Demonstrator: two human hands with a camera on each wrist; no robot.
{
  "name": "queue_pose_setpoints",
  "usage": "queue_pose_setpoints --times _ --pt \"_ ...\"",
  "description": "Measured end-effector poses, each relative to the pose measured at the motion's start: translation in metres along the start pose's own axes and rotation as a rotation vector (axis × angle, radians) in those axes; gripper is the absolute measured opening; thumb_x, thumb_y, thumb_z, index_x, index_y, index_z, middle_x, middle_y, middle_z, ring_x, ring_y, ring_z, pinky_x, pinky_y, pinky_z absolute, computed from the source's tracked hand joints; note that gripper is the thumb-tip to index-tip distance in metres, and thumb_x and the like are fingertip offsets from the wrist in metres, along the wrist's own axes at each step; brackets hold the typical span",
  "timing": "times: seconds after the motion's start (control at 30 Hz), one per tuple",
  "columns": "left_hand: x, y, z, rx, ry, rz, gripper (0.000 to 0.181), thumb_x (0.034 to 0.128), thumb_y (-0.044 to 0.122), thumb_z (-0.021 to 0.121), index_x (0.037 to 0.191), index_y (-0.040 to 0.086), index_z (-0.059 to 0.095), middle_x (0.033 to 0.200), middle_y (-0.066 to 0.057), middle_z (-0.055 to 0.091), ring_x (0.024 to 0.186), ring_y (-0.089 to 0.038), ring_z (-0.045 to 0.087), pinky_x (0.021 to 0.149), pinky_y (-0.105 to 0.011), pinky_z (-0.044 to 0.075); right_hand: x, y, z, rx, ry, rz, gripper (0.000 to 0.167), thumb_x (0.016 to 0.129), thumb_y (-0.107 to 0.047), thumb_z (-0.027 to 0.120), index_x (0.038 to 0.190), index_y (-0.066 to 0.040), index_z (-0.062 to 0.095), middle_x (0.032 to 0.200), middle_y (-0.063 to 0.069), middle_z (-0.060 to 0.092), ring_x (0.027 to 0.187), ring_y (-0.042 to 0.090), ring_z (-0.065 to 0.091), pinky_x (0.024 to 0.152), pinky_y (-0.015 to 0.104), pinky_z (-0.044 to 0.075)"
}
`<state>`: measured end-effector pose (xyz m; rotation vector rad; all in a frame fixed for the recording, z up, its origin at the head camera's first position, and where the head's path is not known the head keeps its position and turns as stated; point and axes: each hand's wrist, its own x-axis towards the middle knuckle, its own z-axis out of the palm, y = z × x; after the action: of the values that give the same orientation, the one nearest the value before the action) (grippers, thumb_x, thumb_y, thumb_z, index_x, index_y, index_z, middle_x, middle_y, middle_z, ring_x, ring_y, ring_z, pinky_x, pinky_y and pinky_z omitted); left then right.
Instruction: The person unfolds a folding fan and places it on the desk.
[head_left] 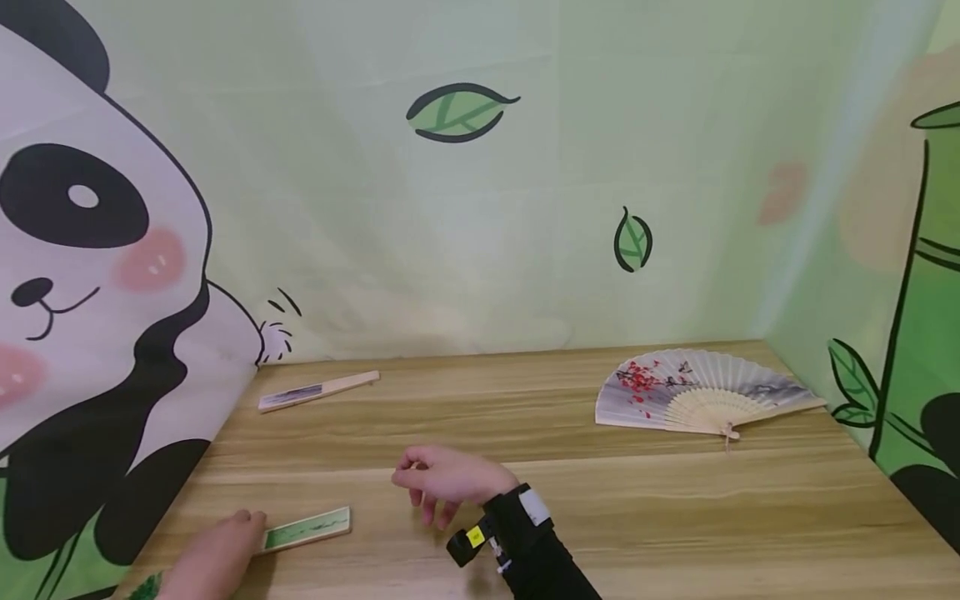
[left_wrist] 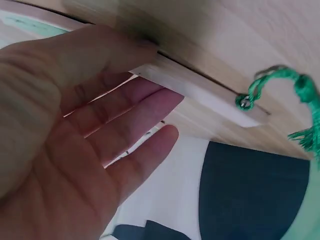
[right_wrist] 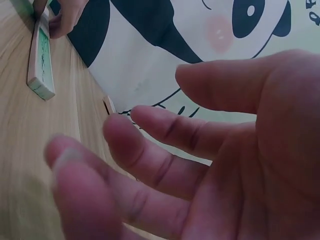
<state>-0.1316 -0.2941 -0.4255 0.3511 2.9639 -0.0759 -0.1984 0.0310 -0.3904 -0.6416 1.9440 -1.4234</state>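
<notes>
A folded hand fan with a green patterned leaf (head_left: 311,528) lies at the front left of the table. My left hand (head_left: 219,554) pinches it between thumb and fingers, near the bare wooden end. In the left wrist view the fan's pale guard stick (left_wrist: 210,97) passes between thumb and fingertips, and a green tassel (left_wrist: 305,90) hangs from its pivot. My right hand (head_left: 453,482) hovers over the middle of the table, to the right of the green fan. Its fingers are loosely bent and hold nothing, as the right wrist view of that hand (right_wrist: 225,165) shows.
Another folded fan (head_left: 318,390) lies at the back left of the wooden table (head_left: 480,408). At the back right a spread fan (head_left: 697,392) with red blossoms lies flat. A printed cloth backdrop (head_left: 337,208) with a panda and leaves stands behind the table.
</notes>
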Motion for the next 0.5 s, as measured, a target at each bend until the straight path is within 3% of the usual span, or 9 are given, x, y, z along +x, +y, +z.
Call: queue_pose_setpoints --times 0.23,0.5 --pt "0.005 0.009 -0.004 0.110 0.050 0.086 0.016 0.0816 -0.007 0.067 0.085 0.003 0.056 0.073 -0.007 0.054 0.064 -0.018 0.051 0.055 -0.039 0.048 -0.003 0.003 -0.010 0.033 -0.046 -0.008 0.025 0.103 -0.032 0.051 0.110 -0.009 0.057 0.090 0.016 0.062 0.060 0.023 0.061 0.045 0.033 0.052" --pt "0.015 0.014 -0.014 0.068 -0.004 0.118 0.017 0.0809 -0.010 0.066 0.079 0.004 0.056 0.068 -0.006 0.053 0.061 -0.019 0.048 0.054 -0.042 0.047 -0.012 0.011 -0.028 0.111 0.027 -0.019 0.022 0.102 -0.031 0.053 0.110 -0.012 0.060 0.090 0.012 0.060 0.065 0.026 0.063 0.048 0.035 0.053"
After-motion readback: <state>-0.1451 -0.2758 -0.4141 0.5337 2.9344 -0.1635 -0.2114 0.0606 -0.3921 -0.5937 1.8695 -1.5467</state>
